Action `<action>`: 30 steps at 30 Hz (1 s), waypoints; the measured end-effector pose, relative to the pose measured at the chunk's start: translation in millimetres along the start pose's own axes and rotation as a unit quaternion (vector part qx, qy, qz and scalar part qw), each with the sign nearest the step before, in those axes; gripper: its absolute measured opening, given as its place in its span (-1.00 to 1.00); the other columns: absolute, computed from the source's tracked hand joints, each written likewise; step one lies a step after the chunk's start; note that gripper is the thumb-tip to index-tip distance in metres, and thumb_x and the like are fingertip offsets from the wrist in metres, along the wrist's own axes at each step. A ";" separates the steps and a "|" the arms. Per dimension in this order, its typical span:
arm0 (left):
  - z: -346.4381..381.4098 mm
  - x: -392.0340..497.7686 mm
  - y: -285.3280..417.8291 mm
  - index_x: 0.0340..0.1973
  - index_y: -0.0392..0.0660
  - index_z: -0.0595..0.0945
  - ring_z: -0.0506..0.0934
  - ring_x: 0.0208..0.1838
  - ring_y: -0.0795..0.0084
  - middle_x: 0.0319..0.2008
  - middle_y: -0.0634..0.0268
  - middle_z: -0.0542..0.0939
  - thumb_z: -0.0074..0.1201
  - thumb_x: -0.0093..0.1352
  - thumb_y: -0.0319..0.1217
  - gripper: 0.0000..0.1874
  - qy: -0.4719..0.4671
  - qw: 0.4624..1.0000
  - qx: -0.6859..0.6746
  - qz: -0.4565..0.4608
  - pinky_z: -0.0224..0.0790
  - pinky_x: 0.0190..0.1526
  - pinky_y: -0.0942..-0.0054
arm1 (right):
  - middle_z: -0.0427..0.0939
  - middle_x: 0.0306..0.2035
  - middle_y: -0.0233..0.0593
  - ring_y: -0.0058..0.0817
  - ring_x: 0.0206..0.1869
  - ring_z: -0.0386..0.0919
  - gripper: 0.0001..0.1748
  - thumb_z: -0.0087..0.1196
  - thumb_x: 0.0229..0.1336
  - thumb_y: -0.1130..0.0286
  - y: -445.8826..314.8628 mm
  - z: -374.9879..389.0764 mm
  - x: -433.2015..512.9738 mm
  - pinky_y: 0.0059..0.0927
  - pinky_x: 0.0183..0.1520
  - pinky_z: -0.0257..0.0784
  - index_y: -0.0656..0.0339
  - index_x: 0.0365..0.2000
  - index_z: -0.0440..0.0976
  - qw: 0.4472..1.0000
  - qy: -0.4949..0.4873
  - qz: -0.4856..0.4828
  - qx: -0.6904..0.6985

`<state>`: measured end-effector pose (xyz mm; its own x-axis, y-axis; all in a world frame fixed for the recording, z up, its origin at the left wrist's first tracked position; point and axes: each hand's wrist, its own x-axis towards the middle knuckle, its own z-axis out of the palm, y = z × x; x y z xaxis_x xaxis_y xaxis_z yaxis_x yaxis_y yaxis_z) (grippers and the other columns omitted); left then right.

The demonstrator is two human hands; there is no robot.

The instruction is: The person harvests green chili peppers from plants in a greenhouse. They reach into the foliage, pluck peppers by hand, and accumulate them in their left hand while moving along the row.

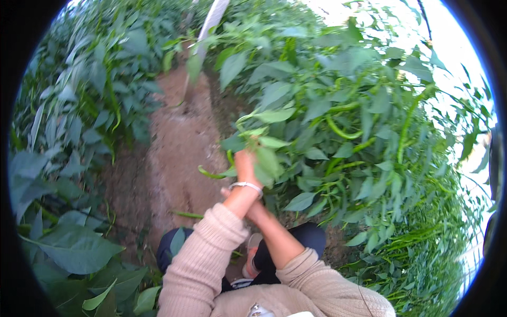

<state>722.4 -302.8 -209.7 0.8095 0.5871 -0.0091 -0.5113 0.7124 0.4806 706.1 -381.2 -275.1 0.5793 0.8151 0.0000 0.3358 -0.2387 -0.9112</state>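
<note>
My left hand (245, 161), with a pale bracelet at its wrist, reaches into a leafy branch of a pepper plant (273, 115). Leaves cover its fingers, so what they grip is hidden. Crossing underneath the left wrist is my right hand (225, 192); only a small part shows, and its hold cannot be made out. A thin curved green pepper (210, 173) shows just left of my hands, close to a leaf. Farther right, several long green peppers hang among the leaves, including a strongly curved green pepper (344, 130).
A bare soil path (178, 138) runs ahead between two rows of pepper plants. Dense foliage (75, 237) crowds the left side. A pale slanting post (212, 20) stands at the top. Another green pepper (187, 214) is by my left knee.
</note>
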 end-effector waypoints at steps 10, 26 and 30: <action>8.2 -12.7 -17.8 -0.13 -0.22 0.50 0.49 -0.20 0.42 -0.26 0.31 0.54 -0.11 0.42 -0.28 -0.73 0.001 0.998 -0.057 0.038 0.35 -0.18 0.49 | 0.42 0.04 -0.24 -0.43 0.02 0.42 -0.59 -0.02 0.20 0.36 58.0 -15.3 17.7 -0.38 0.05 0.37 0.25 0.05 0.32 0.930 0.247 0.041 0.268; -39.1 17.6 -28.4 0.00 -0.20 0.47 0.54 -0.26 0.42 -0.23 0.28 0.56 -0.05 0.39 -0.40 -0.71 -0.054 0.997 0.017 0.046 0.42 -0.23 0.44 | 0.44 0.03 -0.15 -0.40 0.02 0.42 -0.53 0.04 0.11 0.43 42.0 -1.2 22.1 -0.37 0.06 0.34 0.24 0.06 0.29 0.958 0.275 -0.079 -0.030; -40.8 26.3 -41.2 -0.08 -0.21 0.47 0.51 -0.18 0.43 -0.17 0.29 0.53 -0.07 0.38 -0.41 -0.77 -0.036 0.988 0.078 0.127 0.39 -0.19 0.46 | 0.42 0.02 0.02 -0.15 0.07 0.39 -0.55 -0.05 0.08 0.48 84.0 2.1 34.2 -0.24 0.07 0.34 0.25 0.04 0.31 0.949 0.309 -0.052 -0.024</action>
<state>753.0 -301.1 -265.6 0.6829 0.7056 0.1891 -0.6543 0.4755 0.5881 752.6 -372.3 -352.5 0.8613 0.3740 0.3441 0.4398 -0.2093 -0.8734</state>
